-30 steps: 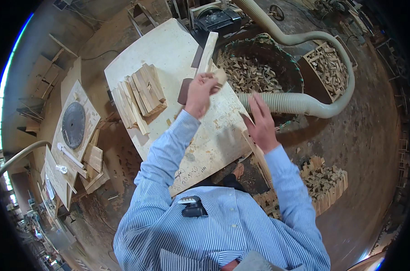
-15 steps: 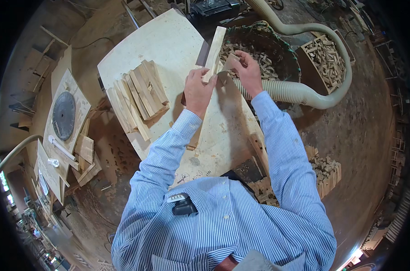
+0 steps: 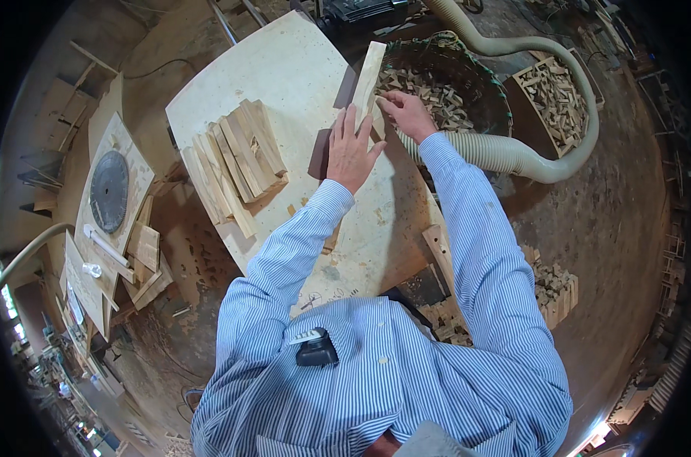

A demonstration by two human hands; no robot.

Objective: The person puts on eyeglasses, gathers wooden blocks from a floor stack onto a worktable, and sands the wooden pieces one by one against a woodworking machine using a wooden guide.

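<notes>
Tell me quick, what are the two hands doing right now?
Left hand: open, fingers spread flat against the pale wooden strip.
Right hand: fingers on the same strip's lower end; a real grip cannot be told.

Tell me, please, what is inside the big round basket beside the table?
The round basket is filled with small wood offcuts, piled loosely. What lies under the top layer is covered; the right hand hides part of the near rim.

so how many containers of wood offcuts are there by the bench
2. A round basket sits against the bench's far right edge, just beyond the right hand. A square wooden crate stands further right, past the hose. Others may be hidden.
</notes>
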